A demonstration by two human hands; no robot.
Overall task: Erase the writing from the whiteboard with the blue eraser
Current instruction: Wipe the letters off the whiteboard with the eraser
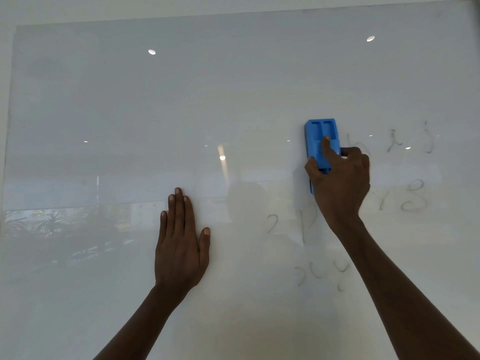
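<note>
The right hand [340, 175] grips a blue rectangular plastic eraser [321, 141] upright against a glossy white whiteboard [130, 100]. Faint grey writing [413, 196] lies beside and below it. The left hand [180, 245] rests flat, fingers extended.

Left hand [181, 245] flat, fingers together; right hand [339, 178] gripping.

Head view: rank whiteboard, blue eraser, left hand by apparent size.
1. whiteboard, fills nearly the frame.
2. left hand, flat on the board.
3. blue eraser, partly covered by the right hand, so its full size is unsure.
</note>
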